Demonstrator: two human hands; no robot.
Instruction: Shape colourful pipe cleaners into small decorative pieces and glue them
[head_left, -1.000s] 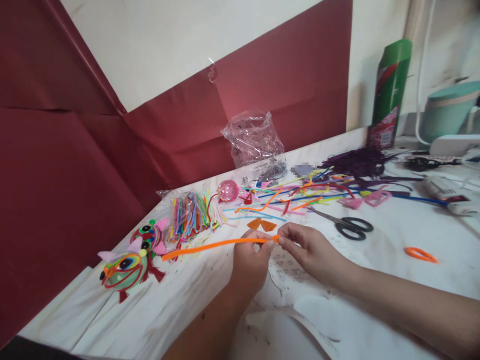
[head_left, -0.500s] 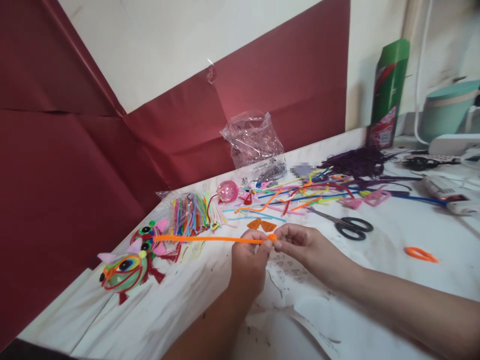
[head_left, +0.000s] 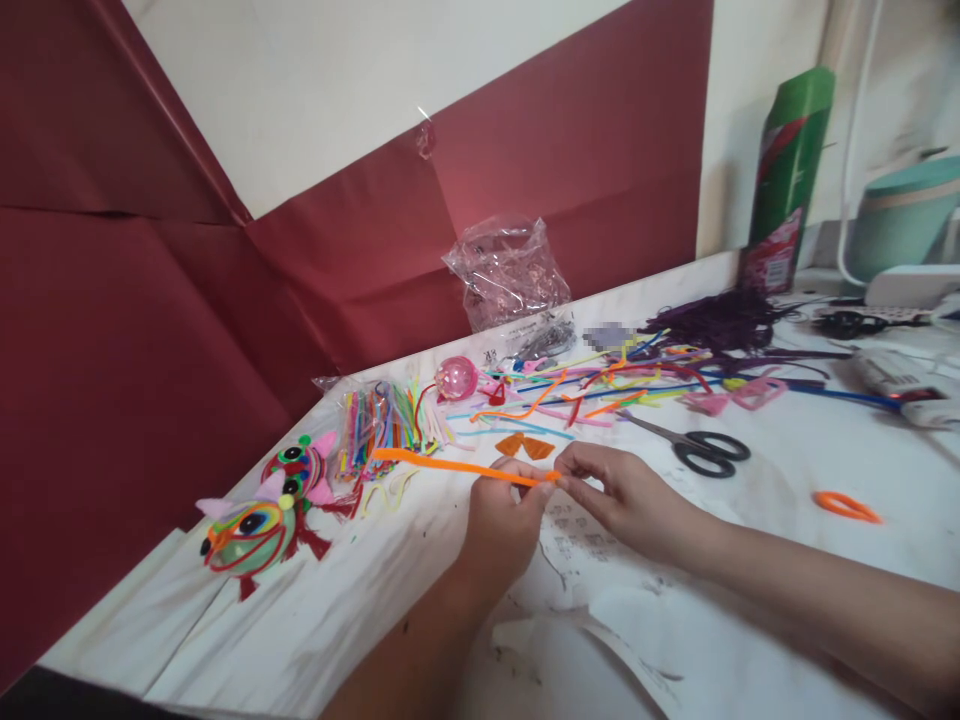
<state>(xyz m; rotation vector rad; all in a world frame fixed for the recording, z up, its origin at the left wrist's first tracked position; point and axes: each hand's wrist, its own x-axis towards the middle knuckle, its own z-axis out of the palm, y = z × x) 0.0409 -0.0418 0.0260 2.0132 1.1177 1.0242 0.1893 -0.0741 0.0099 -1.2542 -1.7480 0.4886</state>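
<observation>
My left hand point(head_left: 502, 525) and my right hand point(head_left: 626, 495) meet over the white table point(head_left: 750, 600), both pinched on the near end of an orange pipe cleaner point(head_left: 450, 466). The pipe cleaner sticks out to the left, above a bundle of coloured pipe cleaners in a clear bag point(head_left: 379, 425). Two small orange fan-shaped pieces point(head_left: 523, 446) lie just behind my fingers. Black-handled scissors point(head_left: 701, 450) lie right of my right hand.
Two decorated ball figures point(head_left: 255, 530) with ears sit at the left. Loose coloured pipe cleaners point(head_left: 600, 385), a pink ball point(head_left: 455, 378), a clear plastic bag point(head_left: 506, 270), a green bottle point(head_left: 787, 180), a teal pot point(head_left: 911, 215) and an orange loop point(head_left: 844, 506) lie around.
The free end of the orange pipe cleaner has swung up and away from me, from near the ball figures to over the bagged bundle. Both hands stayed pinched at its near end.
</observation>
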